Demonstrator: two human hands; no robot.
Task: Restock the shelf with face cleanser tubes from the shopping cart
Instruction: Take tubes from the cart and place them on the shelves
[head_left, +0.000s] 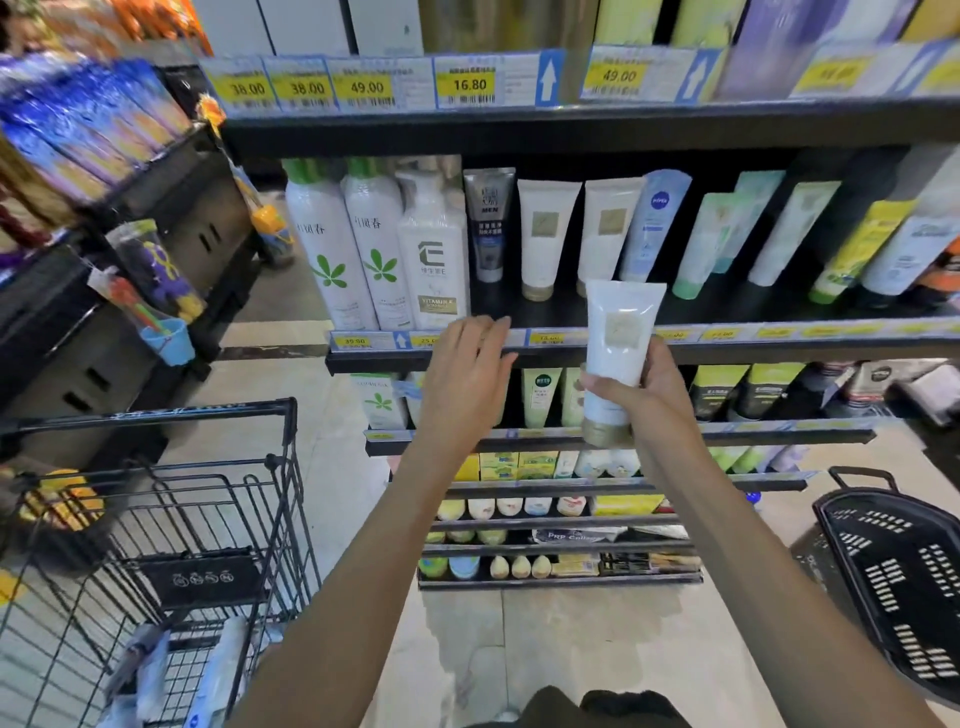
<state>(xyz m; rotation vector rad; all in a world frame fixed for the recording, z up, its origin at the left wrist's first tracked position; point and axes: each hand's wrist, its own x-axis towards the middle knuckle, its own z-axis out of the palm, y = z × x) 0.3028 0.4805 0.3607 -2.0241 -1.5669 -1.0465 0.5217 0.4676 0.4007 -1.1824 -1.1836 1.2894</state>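
Gripping a white cleanser tube (621, 338) upright, the right hand (657, 387) hovered at the shelf's (727, 343) edge; at its nine o'clock, the left hand (467, 364) spread empty.

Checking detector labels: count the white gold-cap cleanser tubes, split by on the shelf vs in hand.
On the shelf: 2, the left tube and the right tube
In the right hand: 1, the held tube
In the left hand: 0
Total: 3
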